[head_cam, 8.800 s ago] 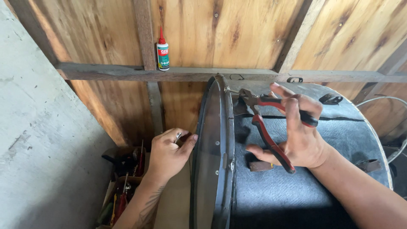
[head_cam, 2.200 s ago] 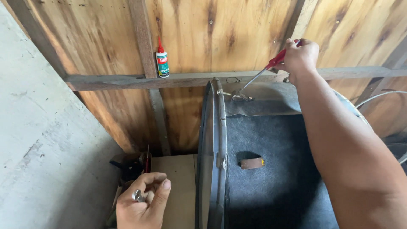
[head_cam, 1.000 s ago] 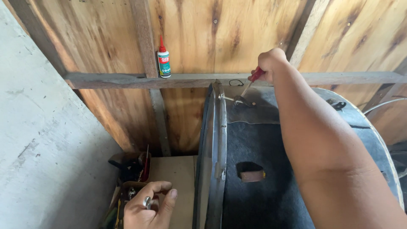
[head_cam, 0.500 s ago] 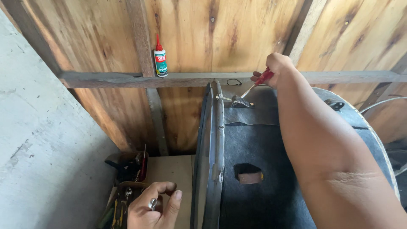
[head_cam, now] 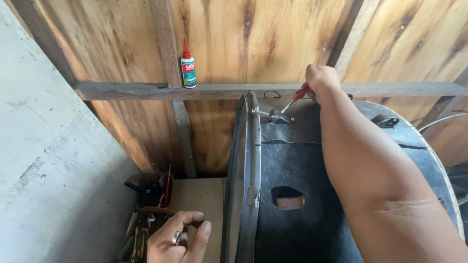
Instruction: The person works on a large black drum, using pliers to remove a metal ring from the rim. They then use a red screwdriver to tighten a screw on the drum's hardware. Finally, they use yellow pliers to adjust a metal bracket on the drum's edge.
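My right hand (head_cam: pixel 319 80) is wrapped tight around the red handles of the pliers (head_cam: pixel 287 108), up at the top of the big grey felt-covered drum (head_cam: pixel 297 170). The plier nose sits on a small metal fitting just right of the drum's metal rim (head_cam: pixel 248 160). My left hand (head_cam: pixel 178 238) hangs low, left of the rim, fingers curled and pinching a small metal piece (head_cam: pixel 176 237). Further left of the rim I see an open box of tools (head_cam: pixel 146 214). Above the rim, a small bottle with a red nozzle (head_cam: pixel 188 65) stands on the wooden ledge (head_cam: pixel 146 90).
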